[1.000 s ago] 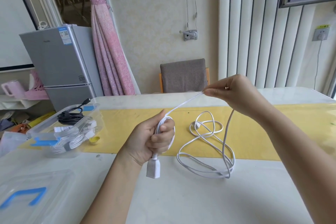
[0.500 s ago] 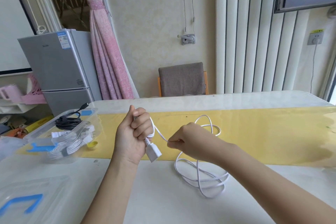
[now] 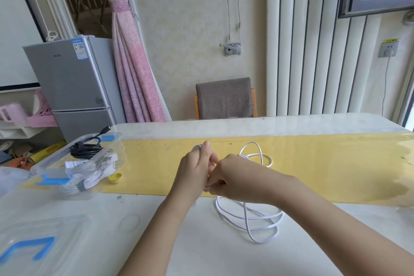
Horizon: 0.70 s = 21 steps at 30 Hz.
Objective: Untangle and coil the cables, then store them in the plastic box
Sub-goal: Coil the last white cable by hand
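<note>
A flat white cable (image 3: 248,219) lies in loose loops on the table, running up under my right forearm to both hands. My left hand (image 3: 195,170) grips a small coil of it, with a loop showing above the thumb. My right hand (image 3: 233,180) is pressed against the left and pinches the cable at the left hand's lower edge. The plug end is hidden inside the hands. The clear plastic box (image 3: 56,171) with blue latches stands at the left and holds a coiled black cable (image 3: 86,148) and bundled white cables (image 3: 89,177).
The box's clear lid (image 3: 33,248) with a blue latch lies at the near left. A small yellow cap (image 3: 115,178) sits beside the box. A yellow strip (image 3: 313,163) runs across the table. A chair (image 3: 225,97) stands behind the far edge.
My right hand came down from a raised pull to meet the left hand, laying more cable onto the coil. The white plug hanging below my left hand is now out of sight.
</note>
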Motion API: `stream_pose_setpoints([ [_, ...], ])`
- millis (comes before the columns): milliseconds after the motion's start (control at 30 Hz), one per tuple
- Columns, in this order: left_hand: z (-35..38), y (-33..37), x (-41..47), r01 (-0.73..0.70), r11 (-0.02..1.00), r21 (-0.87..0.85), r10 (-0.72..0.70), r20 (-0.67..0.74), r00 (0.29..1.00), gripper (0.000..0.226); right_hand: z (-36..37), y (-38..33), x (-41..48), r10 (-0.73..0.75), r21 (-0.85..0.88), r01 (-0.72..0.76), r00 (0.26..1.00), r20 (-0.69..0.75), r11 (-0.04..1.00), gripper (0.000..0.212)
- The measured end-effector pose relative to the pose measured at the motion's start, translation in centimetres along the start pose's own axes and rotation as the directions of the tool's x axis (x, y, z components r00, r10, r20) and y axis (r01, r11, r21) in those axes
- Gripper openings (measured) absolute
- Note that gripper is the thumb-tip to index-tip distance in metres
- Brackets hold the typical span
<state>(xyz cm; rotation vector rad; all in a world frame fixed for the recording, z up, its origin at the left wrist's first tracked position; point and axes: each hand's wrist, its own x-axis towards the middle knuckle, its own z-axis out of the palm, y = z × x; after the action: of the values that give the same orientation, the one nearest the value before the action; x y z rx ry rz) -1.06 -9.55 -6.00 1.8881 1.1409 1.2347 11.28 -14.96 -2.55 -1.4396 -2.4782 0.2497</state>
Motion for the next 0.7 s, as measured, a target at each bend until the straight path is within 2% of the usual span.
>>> stream_pose_setpoints([
  [133, -0.2, 0.0, 0.0, 0.011, 0.985, 0.173, -0.016, 0.026, 1.0, 0.049, -1.2, 0.1, -0.4, 0.015, 0.027, -0.014, 1.0, -0.02, 1.0, 0.042],
  [233, -0.3, -0.4, 0.2, 0.022, 0.941, 0.337, -0.035, 0.033, 0.999, 0.052, -2.7, 0.2, -0.9, 0.023, 0.013, -0.022, 0.991, -0.132, 1.0, 0.046],
  [333, -0.8, -0.9, 0.4, 0.047, 0.924, 0.38, -0.083, 0.081, 0.993, 0.052, -4.8, 0.7, -1.7, 0.048, 0.031, -0.042, 0.969, -0.242, 0.999, 0.029],
  [400, -1.2, -1.2, 0.4, 0.071, 0.876, 0.478, -0.124, 0.079, 0.989, 0.051, -6.5, 1.5, -2.7, 0.078, 0.106, -0.05, 0.956, -0.281, 0.993, 0.011],
  [467, -1.6, -1.3, 0.4, 0.119, 0.825, 0.552, -0.168, 0.039, 0.985, 0.052, -8.2, 2.4, -3.9, 0.13, 0.196, -0.075, 0.95, -0.284, 0.978, 0.006],
  [600, -2.3, -1.3, 0.6, 0.164, 0.857, 0.488, -0.176, -0.022, 0.984, 0.055, -9.8, 4.5, -5.4, 0.212, 0.247, -0.122, 0.9, -0.381, 0.961, 0.011],
  [667, -2.2, -1.0, 0.5, 0.187, 0.902, 0.389, -0.223, 0.048, 0.974, 0.057, -9.9, 5.6, -5.5, 0.242, 0.26, -0.126, 0.843, -0.48, 0.957, 0.01],
  [700, -1.8, -0.7, 0.4, 0.22, 0.921, 0.322, -0.272, 0.126, 0.954, 0.058, -9.8, 6.1, -5.6, 0.262, 0.268, -0.136, 0.811, -0.523, 0.954, 0.01],
])
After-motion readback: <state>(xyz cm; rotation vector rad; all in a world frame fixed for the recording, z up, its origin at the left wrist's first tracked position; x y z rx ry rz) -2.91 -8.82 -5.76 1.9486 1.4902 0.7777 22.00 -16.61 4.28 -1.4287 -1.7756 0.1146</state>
